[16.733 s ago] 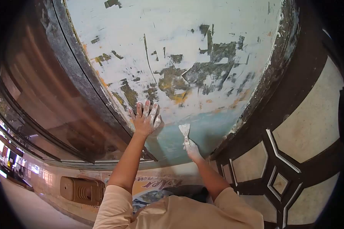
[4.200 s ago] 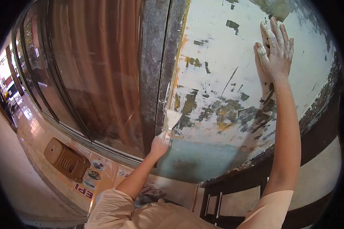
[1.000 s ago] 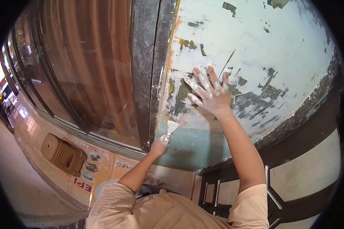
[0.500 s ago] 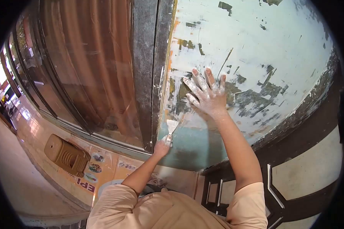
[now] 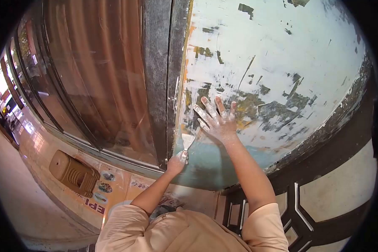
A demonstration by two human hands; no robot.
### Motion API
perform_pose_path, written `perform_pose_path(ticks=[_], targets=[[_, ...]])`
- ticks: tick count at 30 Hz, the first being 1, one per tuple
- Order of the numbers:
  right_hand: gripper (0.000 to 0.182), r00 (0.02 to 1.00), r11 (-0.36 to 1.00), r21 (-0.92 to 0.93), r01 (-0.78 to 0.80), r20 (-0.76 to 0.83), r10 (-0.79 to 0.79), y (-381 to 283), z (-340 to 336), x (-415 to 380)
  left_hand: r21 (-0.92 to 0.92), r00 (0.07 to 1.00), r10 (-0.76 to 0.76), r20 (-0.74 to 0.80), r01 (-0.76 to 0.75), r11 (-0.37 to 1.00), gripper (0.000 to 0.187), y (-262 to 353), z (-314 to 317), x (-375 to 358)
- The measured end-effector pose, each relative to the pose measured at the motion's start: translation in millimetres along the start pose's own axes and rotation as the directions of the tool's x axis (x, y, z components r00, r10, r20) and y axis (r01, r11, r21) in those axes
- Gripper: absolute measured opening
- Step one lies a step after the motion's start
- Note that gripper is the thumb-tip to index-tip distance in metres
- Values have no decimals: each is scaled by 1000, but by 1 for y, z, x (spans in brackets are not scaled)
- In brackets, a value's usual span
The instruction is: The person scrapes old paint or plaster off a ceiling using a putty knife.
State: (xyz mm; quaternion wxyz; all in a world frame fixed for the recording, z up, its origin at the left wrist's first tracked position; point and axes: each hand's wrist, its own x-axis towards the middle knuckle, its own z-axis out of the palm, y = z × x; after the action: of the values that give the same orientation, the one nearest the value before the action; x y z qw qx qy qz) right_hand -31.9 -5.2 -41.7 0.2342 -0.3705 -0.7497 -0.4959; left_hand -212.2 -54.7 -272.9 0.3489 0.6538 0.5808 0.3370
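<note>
My left hand (image 5: 177,163) is wrapped round the handle of a putty knife (image 5: 187,142), whose pale flat blade points up at the lower left of the wall. My right hand (image 5: 218,123), dusted white, lies with fingers spread against the patchy wall (image 5: 290,38), up and to the right of the blade. White coating covers much of that wall, with dark and yellowish patches showing through, and its lowest band is blue-green.
Left of the wall stand a dark wooden frame (image 5: 157,63) and glass panels with a brown curtain (image 5: 101,54) behind. A brown plastic stool (image 5: 73,173) lies on a printed sheet (image 5: 113,189) at lower left. Dark panelling (image 5: 323,185) runs along the right.
My right hand has slid down and a little left along the wall. My left hand and the putty knife have shifted only slightly.
</note>
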Motion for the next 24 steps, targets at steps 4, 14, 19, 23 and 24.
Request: perform_pose_path(ticks=[4,14,19,23,24], targets=[[53,1000,1000,-22,-4,-11,3,1,-5,-1,60,989,127,-80,-122,991,48,20,-15,16],[74,999,997,71,-23,51,19,4,-1,-5,119,933,275,-232,-254,960,45,40,-27,19],[61,989,935,324,-143,86,122,-4,-16,-8,-22,949,211,-232,-222,975,50,145,-97,24],[51,920,625,705,-336,104,378,-53,-40,-43,-61,941,263,-213,-282,957,52,162,-91,5],[49,814,226,830,-510,382,437,-72,-47,-58,-198,945,245,-214,-288,937,53,158,-79,-1]])
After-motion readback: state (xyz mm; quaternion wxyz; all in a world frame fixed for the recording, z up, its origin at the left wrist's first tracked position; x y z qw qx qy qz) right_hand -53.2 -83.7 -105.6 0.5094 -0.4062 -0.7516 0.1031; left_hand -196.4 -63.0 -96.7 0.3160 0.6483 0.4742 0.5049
